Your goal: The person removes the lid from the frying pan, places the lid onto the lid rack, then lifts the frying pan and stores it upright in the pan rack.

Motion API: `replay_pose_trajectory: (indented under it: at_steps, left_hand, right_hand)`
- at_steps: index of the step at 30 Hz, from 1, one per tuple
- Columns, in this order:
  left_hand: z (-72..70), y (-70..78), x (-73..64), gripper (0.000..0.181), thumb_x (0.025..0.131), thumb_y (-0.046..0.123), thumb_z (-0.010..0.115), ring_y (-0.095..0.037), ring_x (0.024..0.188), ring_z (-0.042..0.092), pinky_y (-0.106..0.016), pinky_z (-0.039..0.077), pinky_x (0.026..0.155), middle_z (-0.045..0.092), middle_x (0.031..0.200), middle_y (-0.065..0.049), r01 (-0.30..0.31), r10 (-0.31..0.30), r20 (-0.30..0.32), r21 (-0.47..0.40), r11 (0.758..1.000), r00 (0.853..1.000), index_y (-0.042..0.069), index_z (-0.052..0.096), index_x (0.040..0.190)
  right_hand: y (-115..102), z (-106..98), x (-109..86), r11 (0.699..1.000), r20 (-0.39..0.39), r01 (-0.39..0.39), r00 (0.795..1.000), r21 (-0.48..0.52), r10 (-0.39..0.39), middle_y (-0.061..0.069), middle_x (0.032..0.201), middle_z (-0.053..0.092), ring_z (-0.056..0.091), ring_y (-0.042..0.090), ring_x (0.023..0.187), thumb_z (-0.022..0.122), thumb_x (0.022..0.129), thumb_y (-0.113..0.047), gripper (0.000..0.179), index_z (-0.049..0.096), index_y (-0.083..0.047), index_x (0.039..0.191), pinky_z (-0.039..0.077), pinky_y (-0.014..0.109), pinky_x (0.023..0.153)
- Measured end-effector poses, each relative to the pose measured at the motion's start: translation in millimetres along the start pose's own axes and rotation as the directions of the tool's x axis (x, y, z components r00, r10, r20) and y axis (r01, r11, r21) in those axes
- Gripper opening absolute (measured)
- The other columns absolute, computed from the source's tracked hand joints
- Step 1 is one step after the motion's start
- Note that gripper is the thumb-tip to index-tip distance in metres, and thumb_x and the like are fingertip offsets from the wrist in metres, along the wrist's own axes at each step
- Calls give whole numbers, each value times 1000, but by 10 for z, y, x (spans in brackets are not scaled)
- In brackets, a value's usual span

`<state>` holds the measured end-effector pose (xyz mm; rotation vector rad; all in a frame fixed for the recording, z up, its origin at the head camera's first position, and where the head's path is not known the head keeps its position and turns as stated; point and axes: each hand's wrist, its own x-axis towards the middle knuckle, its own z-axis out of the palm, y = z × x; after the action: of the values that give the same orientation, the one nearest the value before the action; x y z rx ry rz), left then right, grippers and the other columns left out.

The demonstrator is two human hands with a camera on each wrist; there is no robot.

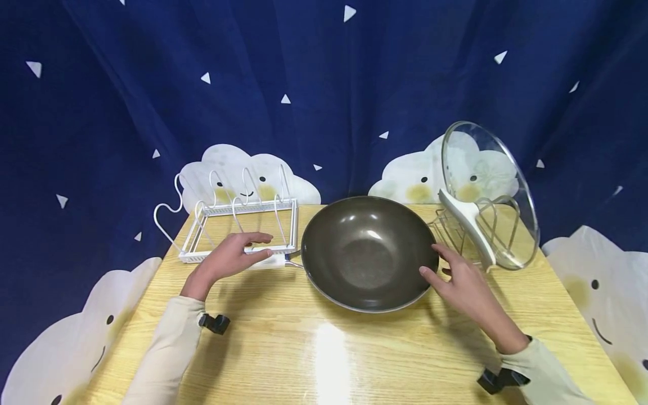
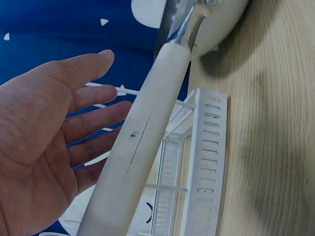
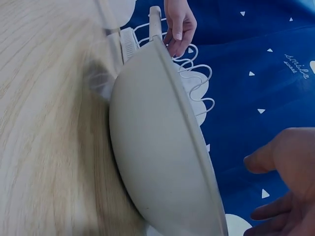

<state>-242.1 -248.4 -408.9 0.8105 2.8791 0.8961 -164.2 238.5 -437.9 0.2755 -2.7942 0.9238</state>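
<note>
A wok [image 1: 369, 259] with a dark inside and pale outside sits upright on the table, its white handle [image 2: 142, 132] pointing left. My left hand [image 1: 230, 256] hovers by that handle, thumb and fingers apart and not closed round it. On the other side, my right hand [image 1: 466, 281] is at the wok's right rim with loosely spread fingers. A gap shows between the right hand [image 3: 290, 182] and the pale wok wall [image 3: 152, 132] in the right wrist view, so it does not grip the rim.
Behind the handle stands a white wire rack [image 2: 209, 147] with upright loops. At the right, a glass lid [image 1: 529, 225] with a white grip [image 1: 471, 225] leans upright in a metal wire rack [image 1: 488, 205]. A blue curtain [image 1: 324, 67] hangs behind the wooden table [image 1: 273, 349].
</note>
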Motion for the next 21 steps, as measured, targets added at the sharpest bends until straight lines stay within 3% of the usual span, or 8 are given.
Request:
replay_pose_trajectory:
  at_steps: [4,12,17,21]
  left_hand:
    - [-11,-47,-9,41,98,33,69,-30,118,66,-56,51,98,71,126,-11,1,-2,21,21,1000,1000,5,70,129]
    - [-55,-118,-40,38,96,31,73,-29,115,68,-53,52,98,74,121,-8,20,-22,67,32,999,998,5,74,123]
    - [-80,-161,-81,35,95,31,74,-26,110,69,-50,54,95,75,117,-7,64,-68,91,45,997,994,6,75,120]
    - [-86,-170,-104,30,95,31,74,-17,96,71,-41,56,87,77,108,-4,104,-107,120,34,994,987,8,78,114]
  right_hand:
    - [51,24,-17,1000,-9,-11,1000,7,11,35,145,48,68,51,102,67,99,-36,67,45,4,148,55,61,86]
    - [142,61,19,992,46,-71,997,102,67,41,143,46,64,53,111,65,101,-38,77,32,7,154,56,57,87]
    - [190,60,77,982,90,-101,992,161,87,39,148,41,57,54,121,63,102,-37,77,29,8,155,52,60,95]
    - [227,71,120,977,112,-135,987,165,118,38,149,42,57,53,123,60,103,-40,78,28,10,155,48,62,100]
